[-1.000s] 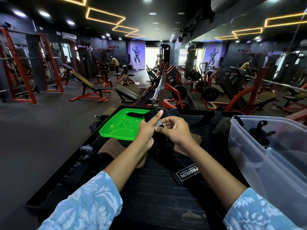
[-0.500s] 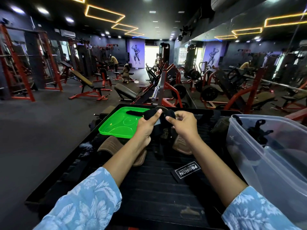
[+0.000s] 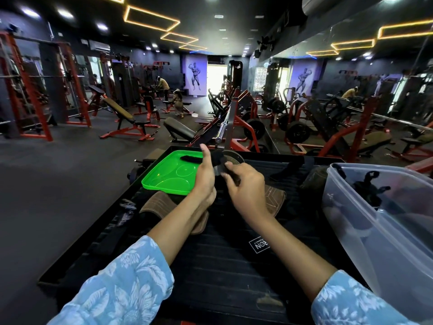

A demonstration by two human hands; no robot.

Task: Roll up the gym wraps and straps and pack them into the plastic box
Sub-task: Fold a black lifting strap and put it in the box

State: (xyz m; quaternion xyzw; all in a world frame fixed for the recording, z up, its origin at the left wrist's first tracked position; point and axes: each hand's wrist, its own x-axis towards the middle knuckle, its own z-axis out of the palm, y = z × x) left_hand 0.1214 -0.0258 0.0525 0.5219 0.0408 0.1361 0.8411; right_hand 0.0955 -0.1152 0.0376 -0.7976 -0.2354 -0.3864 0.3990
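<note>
Above the black ribbed platform (image 3: 210, 261), my left hand (image 3: 205, 174) and my right hand (image 3: 246, 186) hold a black strap roll (image 3: 218, 160) between them. The left thumb points up beside the roll and the fingers grip it. My right hand pinches the strap's loose part just right of the roll. A clear plastic box (image 3: 375, 231) stands at the right with dark rolled straps (image 3: 367, 191) inside. Two brown padded wraps (image 3: 159, 205) (image 3: 274, 198) lie on the platform under my arms. A black strap with a white label (image 3: 259, 246) lies nearer to me.
A green lid (image 3: 168, 174) lies on the platform's far left with a black strap (image 3: 189, 159) on it. More black straps (image 3: 293, 165) lie at the far right of the platform. Gym benches, racks and weight machines fill the room beyond; people are far off.
My right hand has dropped a little and turned, drawing the strap around the roll. The labelled strap on the platform has shifted and now shows less of its label. My left hand stays put.
</note>
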